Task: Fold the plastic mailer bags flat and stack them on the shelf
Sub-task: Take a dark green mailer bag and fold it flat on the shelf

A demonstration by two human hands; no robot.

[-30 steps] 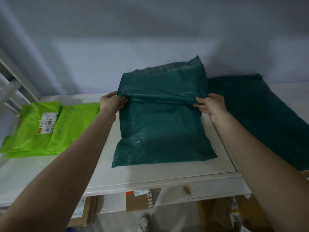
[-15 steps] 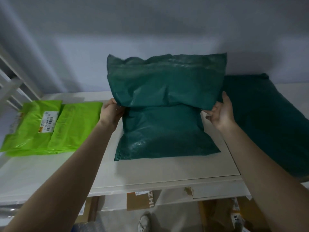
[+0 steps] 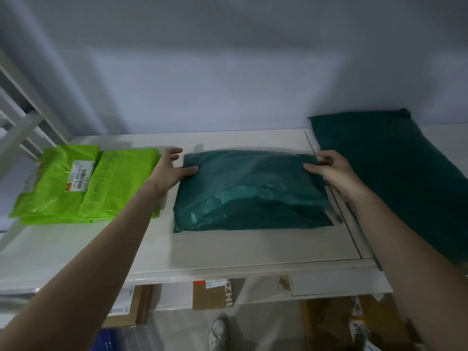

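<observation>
A dark green mailer bag (image 3: 250,191) lies folded in half on the white shelf (image 3: 228,252), its top layer glossy and a little puffed. My left hand (image 3: 174,168) is at the bag's far left corner with fingers spread, the thumb pressing on the plastic. My right hand (image 3: 329,171) rests on the far right corner, its fingers lying over the bag's edge. A second dark green mailer bag (image 3: 395,178) lies flat to the right, against the wall.
A stack of bright green mailer bags (image 3: 86,183) with a barcode label sits at the left of the shelf. White slats (image 3: 17,122) rise at far left. Cardboard boxes (image 3: 215,292) stand below the shelf, and a shoe (image 3: 217,333) is on the floor.
The bag's upper half, held upright before, has come down onto the lower half. Both hands moved from the fold line to the far corners and now press on top.
</observation>
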